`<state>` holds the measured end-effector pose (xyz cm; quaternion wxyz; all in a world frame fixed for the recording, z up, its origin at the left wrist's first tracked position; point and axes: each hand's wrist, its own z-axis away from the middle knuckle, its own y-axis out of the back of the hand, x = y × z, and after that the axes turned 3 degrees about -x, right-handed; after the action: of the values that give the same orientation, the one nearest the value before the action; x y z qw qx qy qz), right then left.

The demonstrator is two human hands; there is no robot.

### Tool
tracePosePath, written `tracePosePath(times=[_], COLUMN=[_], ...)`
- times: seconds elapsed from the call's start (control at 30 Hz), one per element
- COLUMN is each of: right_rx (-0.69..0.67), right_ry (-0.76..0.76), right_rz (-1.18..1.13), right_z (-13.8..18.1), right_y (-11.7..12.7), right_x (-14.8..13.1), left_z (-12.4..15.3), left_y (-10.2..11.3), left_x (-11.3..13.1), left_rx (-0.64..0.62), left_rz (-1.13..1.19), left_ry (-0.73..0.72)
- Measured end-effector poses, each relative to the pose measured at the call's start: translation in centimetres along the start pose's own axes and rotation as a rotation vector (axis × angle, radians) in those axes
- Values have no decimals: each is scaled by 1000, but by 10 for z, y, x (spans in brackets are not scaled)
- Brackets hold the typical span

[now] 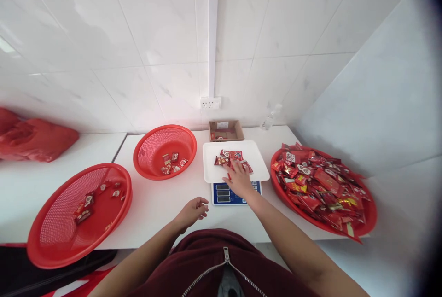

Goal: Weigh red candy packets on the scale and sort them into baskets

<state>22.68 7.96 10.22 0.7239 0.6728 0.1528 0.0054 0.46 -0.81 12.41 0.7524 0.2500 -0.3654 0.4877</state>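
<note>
My right hand [239,179] reaches over the white tray [212,172] of a digital scale [221,200], its fingers spread and touching a few small red packets [235,154]. Whether it grips one of them is not plain; the fingers look stretched out. Over the table, left of the scale's display, my left hand [192,213] hovers with loosely curled fingers apart and nothing in them. A red basket [371,212] on the right is heaped with red and gold packets [317,182].
Two red perforated baskets, one at the back [148,149] and one at the front left [51,214], hold several small packets. A cardboard box [226,125] and a clear plastic bottle [269,119] stand by the wall. A red bag [44,140] lies far left.
</note>
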Motion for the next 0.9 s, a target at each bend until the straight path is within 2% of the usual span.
tracePosePath(times=[0.1, 0.2, 0.3, 0.37, 0.5, 0.63, 0.7, 0.77, 0.9], right_rx=[-131, -196, -172, -93, 154, 310, 310, 258, 192], right_ry=[74, 53, 6, -29, -176, -481, -635, -709, -619], right_rz=[6, 9, -18, -41, -23, 56, 78, 96, 174], right_z=[-19, -28, -22, -12, 17, 59, 77, 88, 78], right_y=[2, 3, 7, 14, 37, 66, 77, 82, 78], right_x=[-9, -6, 5, 15, 58, 124, 152, 170, 173], left_z=[1, 2, 3, 4, 2, -5, -10, -16, -23], left_y=[-1, 1, 5, 7, 8, 8, 5, 2, -6], left_x=[3, 4, 0, -5, -12, -12, -12, -12, -8], left_rx=[-6, 4, 19, 26, 27, 7, -13, -34, -70], left_rz=[-5, 6, 15, 15, -2, -32, -47, -59, -87], left_ry=[-25, -49, -38, -16, 2, 3, 0, -6, -10])
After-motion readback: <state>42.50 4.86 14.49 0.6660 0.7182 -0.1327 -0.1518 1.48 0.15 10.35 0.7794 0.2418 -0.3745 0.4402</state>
